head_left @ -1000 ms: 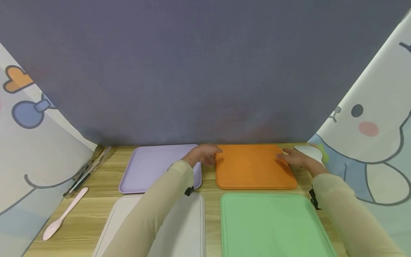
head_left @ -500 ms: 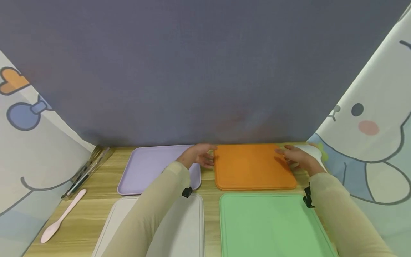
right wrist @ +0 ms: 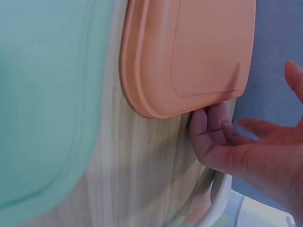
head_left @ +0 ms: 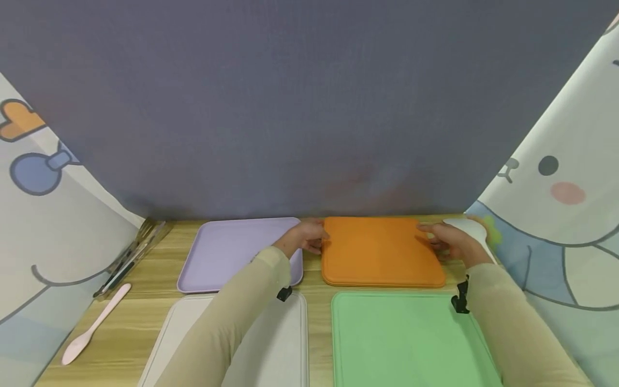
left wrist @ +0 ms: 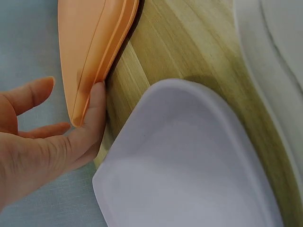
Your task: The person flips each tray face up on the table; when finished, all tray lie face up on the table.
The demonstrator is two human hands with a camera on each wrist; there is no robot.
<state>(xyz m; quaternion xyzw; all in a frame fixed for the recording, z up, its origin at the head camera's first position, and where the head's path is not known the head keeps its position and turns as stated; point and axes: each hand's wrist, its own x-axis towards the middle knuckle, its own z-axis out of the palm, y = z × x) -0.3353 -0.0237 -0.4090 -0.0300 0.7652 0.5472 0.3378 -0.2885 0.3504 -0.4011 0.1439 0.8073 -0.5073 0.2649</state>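
Note:
An orange tray (head_left: 382, 252) with a doubled rim lies at the back of the wooden table, right of centre. My left hand (head_left: 304, 235) is at its left side. In the left wrist view, extended fingers (left wrist: 97, 111) touch the tray's edge while another finger stands off it. At the opposite side is my right hand (head_left: 450, 243). The right wrist view shows its bent fingertips (right wrist: 201, 123) right at the underside of the rim, with the thumb raised away from the tray. Neither hand closes round the tray.
A lilac tray (head_left: 232, 255) lies back left, a whitish tray (head_left: 271, 344) and a green tray (head_left: 411, 338) in front. A pink spoon (head_left: 96, 325) and metal utensils (head_left: 132, 258) lie far left. Behind my right hand is a white rounded thing (head_left: 469, 228). Cloth (head_left: 309, 107) hangs behind.
My left hand shifted slightly away and then back in to the orange tray's left edge. My right fingers have come in lower at its right edge. The trays have not visibly moved.

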